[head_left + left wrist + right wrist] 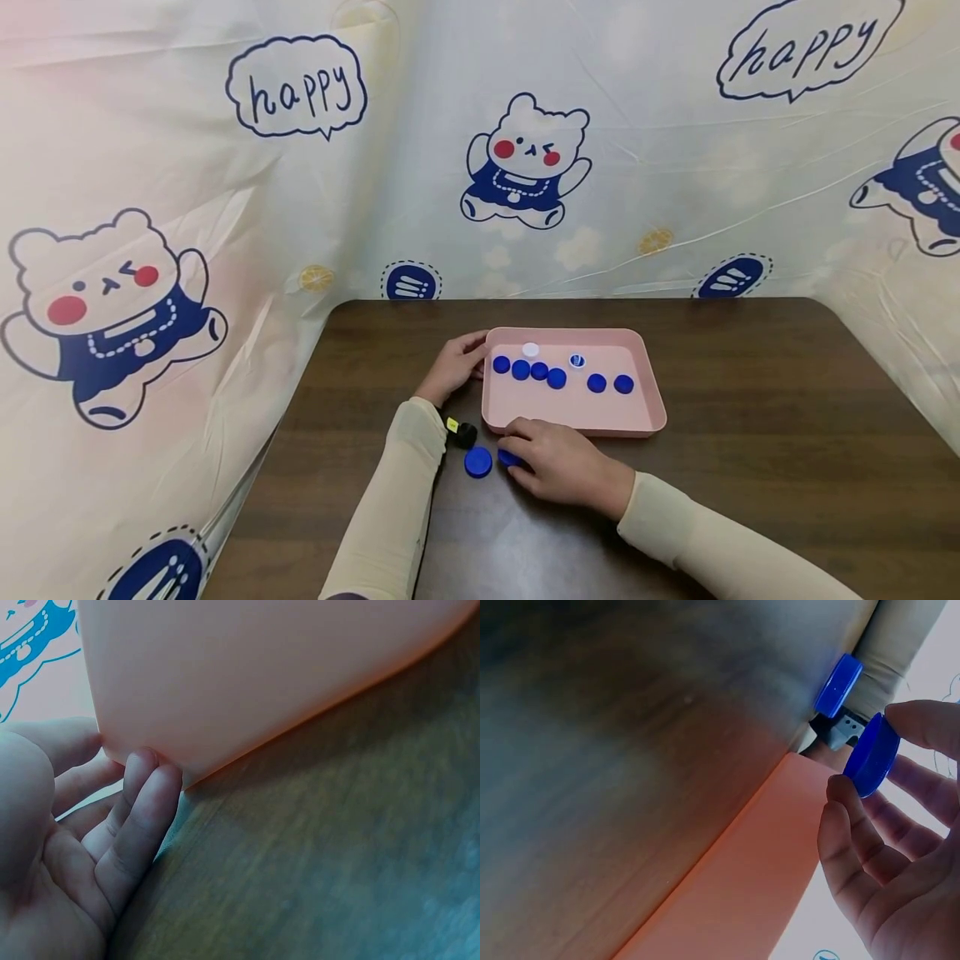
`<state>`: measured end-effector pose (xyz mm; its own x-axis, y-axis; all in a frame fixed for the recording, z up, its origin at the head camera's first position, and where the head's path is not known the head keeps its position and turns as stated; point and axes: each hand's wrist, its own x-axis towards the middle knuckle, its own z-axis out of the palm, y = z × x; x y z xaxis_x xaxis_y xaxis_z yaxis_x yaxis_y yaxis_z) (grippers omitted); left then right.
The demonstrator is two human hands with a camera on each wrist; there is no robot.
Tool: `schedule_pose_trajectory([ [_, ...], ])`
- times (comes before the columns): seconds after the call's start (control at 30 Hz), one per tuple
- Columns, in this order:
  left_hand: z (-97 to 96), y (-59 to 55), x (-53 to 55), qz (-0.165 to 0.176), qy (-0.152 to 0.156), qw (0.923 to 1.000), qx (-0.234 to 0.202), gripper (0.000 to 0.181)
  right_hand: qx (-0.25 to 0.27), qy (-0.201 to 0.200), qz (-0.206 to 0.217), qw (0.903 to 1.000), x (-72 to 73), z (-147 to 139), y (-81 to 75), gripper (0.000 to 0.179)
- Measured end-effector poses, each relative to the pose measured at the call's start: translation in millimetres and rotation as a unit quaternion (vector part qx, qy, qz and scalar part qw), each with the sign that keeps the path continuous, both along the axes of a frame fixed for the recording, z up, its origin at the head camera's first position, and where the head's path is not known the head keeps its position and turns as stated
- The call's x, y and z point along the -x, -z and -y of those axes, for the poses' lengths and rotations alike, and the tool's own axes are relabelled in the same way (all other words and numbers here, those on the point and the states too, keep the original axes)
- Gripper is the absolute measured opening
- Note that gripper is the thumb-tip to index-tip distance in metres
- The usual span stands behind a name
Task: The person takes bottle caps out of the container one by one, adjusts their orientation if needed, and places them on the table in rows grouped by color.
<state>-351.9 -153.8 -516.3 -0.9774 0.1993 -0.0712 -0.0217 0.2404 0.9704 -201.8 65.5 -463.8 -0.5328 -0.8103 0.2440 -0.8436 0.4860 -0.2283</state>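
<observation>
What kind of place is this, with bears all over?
Probably an indoor table corner screened off for tabletop work, though I can't be sure. A bear-printed sheet rises behind the brown table, which holds a pink tray with blue caps inside.

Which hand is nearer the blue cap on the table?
Right. The right hand is beside that cap, pinching another cap; the left hand is farther forward, touching the tray.

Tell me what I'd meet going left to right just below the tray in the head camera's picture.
Left sleeve → loose blue cap → held blue cap → right hand gripping it → right sleeve.
</observation>
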Motion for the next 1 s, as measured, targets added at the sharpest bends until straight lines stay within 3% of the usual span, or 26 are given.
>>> schedule_pose_trajectory([
  [1.0,0.5,0.3,0.7,-0.011,0.009,0.9999,-0.002,0.038,-0.044,-0.027,-0.012,0.9986,5.0,12.8,4.5,0.03],
])
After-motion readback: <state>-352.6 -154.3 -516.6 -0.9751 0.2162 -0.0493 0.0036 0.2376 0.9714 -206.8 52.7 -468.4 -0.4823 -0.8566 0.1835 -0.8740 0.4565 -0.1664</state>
